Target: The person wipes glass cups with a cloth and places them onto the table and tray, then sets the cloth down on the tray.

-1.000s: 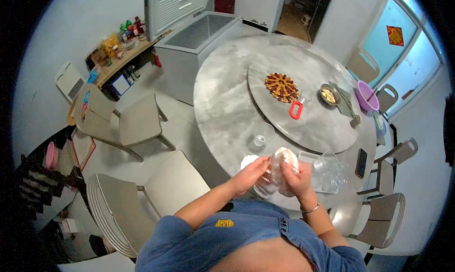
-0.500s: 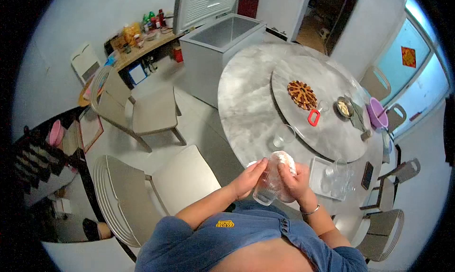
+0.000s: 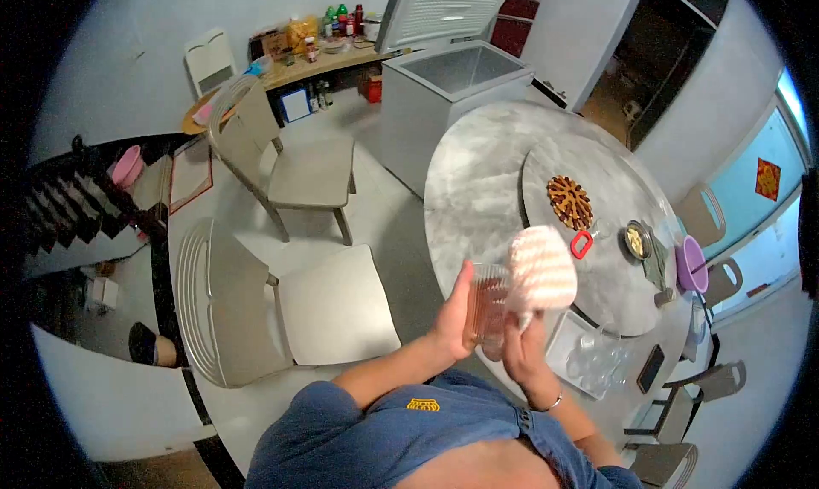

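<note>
A clear ribbed glass (image 3: 488, 306) is held upright in my left hand (image 3: 455, 317), whose fingers wrap its left side. My right hand (image 3: 526, 353) grips the lower end of a white and pinkish cloth (image 3: 543, 269), which stands up above the fingers just right of the glass. The cloth is blurred by motion. Both hands are in front of my body, over the near edge of the round marbled table (image 3: 469, 161). Right of my right hand, a white tray (image 3: 560, 346) holds several clear glasses (image 3: 597, 361).
On the turntable (image 3: 536, 182) are a brown trivet (image 3: 569, 202), a red-handled item (image 3: 582, 244) and a metal bowl (image 3: 636, 240). A purple basin (image 3: 691, 264) and a phone (image 3: 650, 368) lie on the right. Chairs (image 3: 337, 306) stand left, near an open chest freezer (image 3: 452, 84).
The view has swung left, so the table sits farther right. The cloth has come out beside the glass and risen in my right hand, while my left hand keeps the glass.
</note>
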